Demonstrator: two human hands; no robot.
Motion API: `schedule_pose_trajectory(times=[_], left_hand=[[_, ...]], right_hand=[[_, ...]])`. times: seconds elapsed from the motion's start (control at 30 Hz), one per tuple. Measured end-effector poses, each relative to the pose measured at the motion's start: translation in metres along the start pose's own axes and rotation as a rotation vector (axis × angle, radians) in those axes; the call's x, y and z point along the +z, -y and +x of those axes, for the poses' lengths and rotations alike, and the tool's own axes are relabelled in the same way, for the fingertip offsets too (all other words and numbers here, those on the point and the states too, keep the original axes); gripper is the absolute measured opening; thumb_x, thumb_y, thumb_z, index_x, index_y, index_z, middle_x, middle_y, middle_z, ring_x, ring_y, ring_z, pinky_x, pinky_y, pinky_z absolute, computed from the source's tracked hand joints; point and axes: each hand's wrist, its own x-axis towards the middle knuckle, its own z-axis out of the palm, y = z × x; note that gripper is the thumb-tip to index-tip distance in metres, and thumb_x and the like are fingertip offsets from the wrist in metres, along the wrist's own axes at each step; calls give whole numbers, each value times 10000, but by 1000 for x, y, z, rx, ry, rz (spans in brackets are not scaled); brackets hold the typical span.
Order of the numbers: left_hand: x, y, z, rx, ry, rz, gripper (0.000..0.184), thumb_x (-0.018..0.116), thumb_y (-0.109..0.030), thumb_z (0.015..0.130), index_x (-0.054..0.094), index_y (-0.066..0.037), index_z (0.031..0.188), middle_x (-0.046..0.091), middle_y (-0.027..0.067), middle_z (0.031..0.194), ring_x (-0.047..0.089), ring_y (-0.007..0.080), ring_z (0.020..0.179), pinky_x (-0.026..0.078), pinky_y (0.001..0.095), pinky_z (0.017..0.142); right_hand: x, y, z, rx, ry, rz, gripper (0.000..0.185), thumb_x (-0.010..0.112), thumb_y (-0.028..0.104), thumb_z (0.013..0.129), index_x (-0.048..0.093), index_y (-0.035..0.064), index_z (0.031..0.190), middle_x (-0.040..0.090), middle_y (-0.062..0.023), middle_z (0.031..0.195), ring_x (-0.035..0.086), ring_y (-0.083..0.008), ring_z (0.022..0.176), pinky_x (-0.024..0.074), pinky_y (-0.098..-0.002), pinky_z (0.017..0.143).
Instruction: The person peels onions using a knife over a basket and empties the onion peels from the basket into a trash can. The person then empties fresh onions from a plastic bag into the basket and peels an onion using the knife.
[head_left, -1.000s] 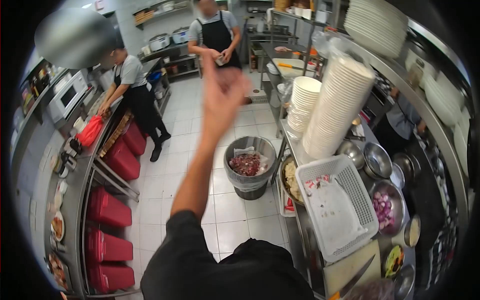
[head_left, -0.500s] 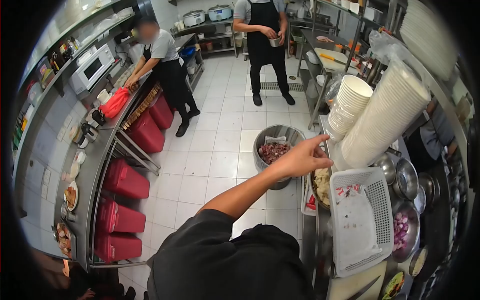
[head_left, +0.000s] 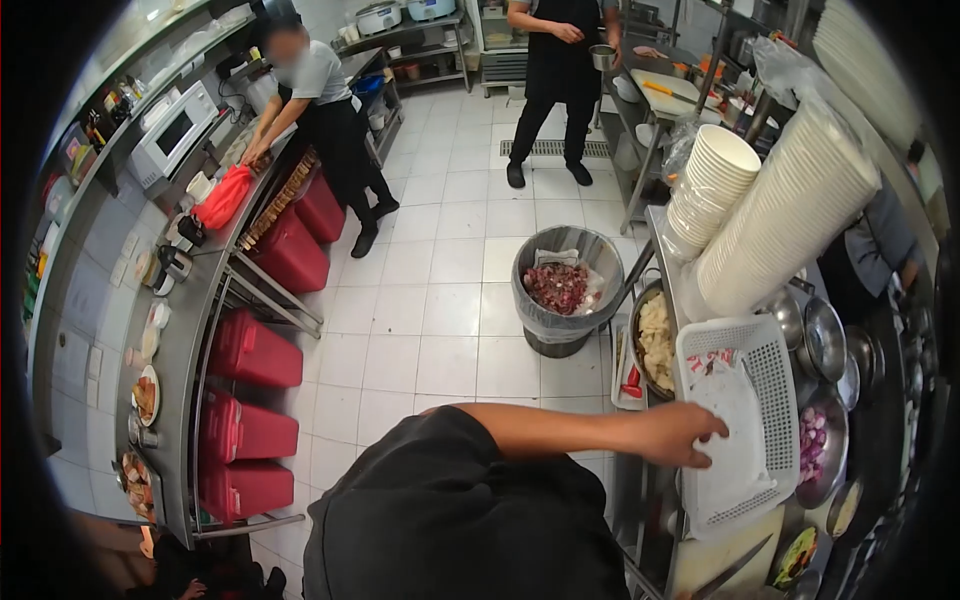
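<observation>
My left hand (head_left: 680, 434) reaches across to the right, over the near left rim of a white perforated basket (head_left: 785, 440). Its fingers are apart and slightly curled, with nothing held. Inside the basket lies a white sheet with red marks (head_left: 728, 420). A cutting board (head_left: 700, 560) with a knife (head_left: 735, 572) lies below the basket. Left of the basket is a pan of pale food pieces (head_left: 655, 345). To its right stands a metal bowl of chopped purple onion (head_left: 812, 445). My right hand does not show.
A lined bin (head_left: 565, 285) with dark red scraps stands on the floor. Stacked white containers (head_left: 780, 210) rise behind the basket. Red bins (head_left: 255, 350) line the left counter. One person (head_left: 325, 100) works there; another person (head_left: 560, 80) stands at the back holding a metal container (head_left: 603, 57).
My left hand has come down from its raised position and moved right and nearer, over the basket. The person at the back has lowered one hand with the metal container to the side.
</observation>
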Motion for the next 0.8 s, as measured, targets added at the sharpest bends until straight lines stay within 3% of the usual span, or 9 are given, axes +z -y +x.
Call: schedule_pose_trajectory(times=[0.07, 0.17, 0.37, 0.47, 0.6, 0.7, 0.8], left_hand=[[21, -15, -8, -14, 64, -95, 528, 719, -217, 823, 575, 26, 1270, 662, 181, 988, 672, 302, 816, 532, 379, 725], [45, -28, -19, -64, 97, -115, 547, 719, -221, 821, 565, 46, 1273, 663, 183, 975, 674, 301, 821, 530, 380, 725], [101, -50, -35, -73, 95, -54, 550, 706, -225, 833, 552, 55, 1280, 664, 181, 968, 673, 290, 833, 531, 378, 722], [126, -65, -44, -93, 86, -46, 546, 703, -223, 836, 550, 53, 1280, 662, 174, 967, 667, 285, 829, 530, 373, 723], [155, -78, -56, -107, 76, -86, 537, 703, -224, 838, 552, 47, 1277, 661, 161, 967, 664, 276, 826, 532, 368, 727], [174, -83, -53, -92, 108, -106, 540, 708, -228, 838, 552, 41, 1279, 657, 155, 966, 665, 270, 826, 533, 367, 726], [187, -87, -39, -51, 146, -80, 541, 712, -232, 837, 554, 36, 1280, 651, 159, 969, 668, 265, 823, 534, 366, 722]], right_hand=[[10, 1, 2, 33, 47, 0, 467, 634, 383, 916, 648, -49, 1094, 693, -236, 991, 656, -407, 847, 516, -519, 712], [-16, 28, 13, 582, 218, 208, 538, 572, 454, 936, 635, -42, 1135, 659, -274, 1077, 643, -392, 970, 501, -511, 816], [15, 6, -3, 421, 71, 63, 537, 706, 414, 843, 649, -78, 1052, 676, -255, 966, 664, -349, 879, 509, -477, 804], [8, 3, 3, 617, 88, 418, 417, 754, 279, 813, 655, -73, 1014, 662, -252, 993, 639, -354, 925, 511, -446, 806], [21, -11, -2, 623, -18, 543, 567, 590, 148, 815, 441, -34, 1331, 596, -258, 1186, 607, -413, 1035, 449, -412, 926], [15, -19, -9, 720, 39, 674, 694, 584, 113, 767, 334, -20, 1401, 532, -270, 1273, 590, -394, 1085, 434, -419, 958], [19, -21, -19, 724, -73, 772, 651, 584, 71, 777, 358, -28, 1380, 530, -276, 1260, 583, -397, 1097, 436, -419, 951]])
